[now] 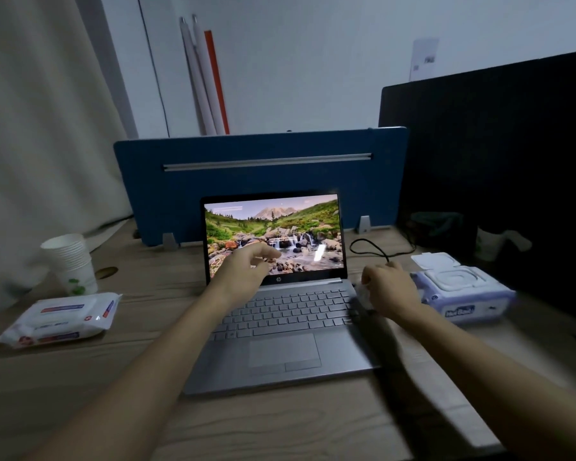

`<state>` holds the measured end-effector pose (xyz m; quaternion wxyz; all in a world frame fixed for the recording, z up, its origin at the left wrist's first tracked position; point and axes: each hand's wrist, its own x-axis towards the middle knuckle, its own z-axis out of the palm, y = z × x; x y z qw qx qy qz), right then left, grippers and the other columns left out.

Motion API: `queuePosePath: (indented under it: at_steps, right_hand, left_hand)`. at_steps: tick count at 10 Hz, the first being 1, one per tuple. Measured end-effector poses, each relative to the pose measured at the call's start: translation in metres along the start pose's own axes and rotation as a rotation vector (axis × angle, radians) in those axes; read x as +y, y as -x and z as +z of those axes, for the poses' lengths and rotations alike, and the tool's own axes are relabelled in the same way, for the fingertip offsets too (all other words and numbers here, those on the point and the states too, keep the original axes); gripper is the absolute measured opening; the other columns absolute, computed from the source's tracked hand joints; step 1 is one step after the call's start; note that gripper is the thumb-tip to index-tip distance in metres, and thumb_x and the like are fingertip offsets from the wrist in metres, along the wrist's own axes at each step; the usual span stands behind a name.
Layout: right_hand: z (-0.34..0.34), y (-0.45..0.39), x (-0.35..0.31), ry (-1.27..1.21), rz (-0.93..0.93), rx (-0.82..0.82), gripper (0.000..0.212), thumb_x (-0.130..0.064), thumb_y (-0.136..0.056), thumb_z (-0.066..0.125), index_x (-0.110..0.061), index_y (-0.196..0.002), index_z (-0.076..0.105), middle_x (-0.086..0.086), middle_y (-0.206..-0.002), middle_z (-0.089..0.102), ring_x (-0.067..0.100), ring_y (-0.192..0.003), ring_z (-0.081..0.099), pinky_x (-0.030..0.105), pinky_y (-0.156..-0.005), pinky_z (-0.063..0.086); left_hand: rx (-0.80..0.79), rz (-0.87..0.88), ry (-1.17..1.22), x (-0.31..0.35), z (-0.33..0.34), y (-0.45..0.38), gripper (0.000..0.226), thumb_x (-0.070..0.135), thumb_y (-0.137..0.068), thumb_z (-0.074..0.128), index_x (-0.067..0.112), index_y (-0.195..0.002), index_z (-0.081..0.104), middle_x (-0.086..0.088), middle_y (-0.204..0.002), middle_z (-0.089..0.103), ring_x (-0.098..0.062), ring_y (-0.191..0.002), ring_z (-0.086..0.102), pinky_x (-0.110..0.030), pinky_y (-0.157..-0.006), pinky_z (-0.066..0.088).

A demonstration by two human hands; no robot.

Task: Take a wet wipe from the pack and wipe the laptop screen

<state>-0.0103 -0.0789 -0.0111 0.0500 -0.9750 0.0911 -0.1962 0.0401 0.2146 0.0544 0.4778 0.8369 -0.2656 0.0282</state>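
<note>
Wipe bunched in right hand, beside laptop keyboard.

We reach both bare forearms forward from the near edge, the two converging slightly toward the middle. Our left hand is raised farther ahead, palm down, fingers loosely spread and gently bent, the fingertips pointing far and right. Our right hand sits lower and to the right, knuckles up, fingers curled inward; it seems to pinch something small and white at its left side, though motion blur leaves that grip unclear.
</note>
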Motion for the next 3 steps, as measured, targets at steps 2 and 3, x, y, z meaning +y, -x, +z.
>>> queuePosePath:
  at_steps: [2, 3]
  right_hand:
    - [-0.019, 0.005, -0.009, -0.019, -0.059, 0.013, 0.026, -0.021, -0.089, 0.057, -0.021, -0.114, 0.064, 0.002, -0.12, 0.064, 0.026, -0.114, 0.049, 0.037, -0.089, 0.044]
    - [-0.037, -0.017, -0.028, -0.309, -0.082, 0.12, 0.015, -0.017, -0.089, 0.059, -0.015, -0.101, 0.067, 0.005, -0.104, 0.067, 0.026, -0.098, 0.059, 0.038, -0.081, 0.049]
  left_hand:
    - [-0.004, 0.028, 0.022, 0.009, -0.004, 0.003, 0.019, 0.019, -0.097, 0.054, 0.034, -0.103, 0.066, 0.016, -0.108, 0.067, -0.004, -0.104, 0.06, -0.029, -0.087, 0.047]
    - [0.003, 0.028, 0.088, 0.014, -0.013, -0.011, 0.011, 0.028, -0.098, 0.055, 0.027, -0.104, 0.064, 0.01, -0.099, 0.071, -0.009, -0.091, 0.067, -0.032, -0.08, 0.052]
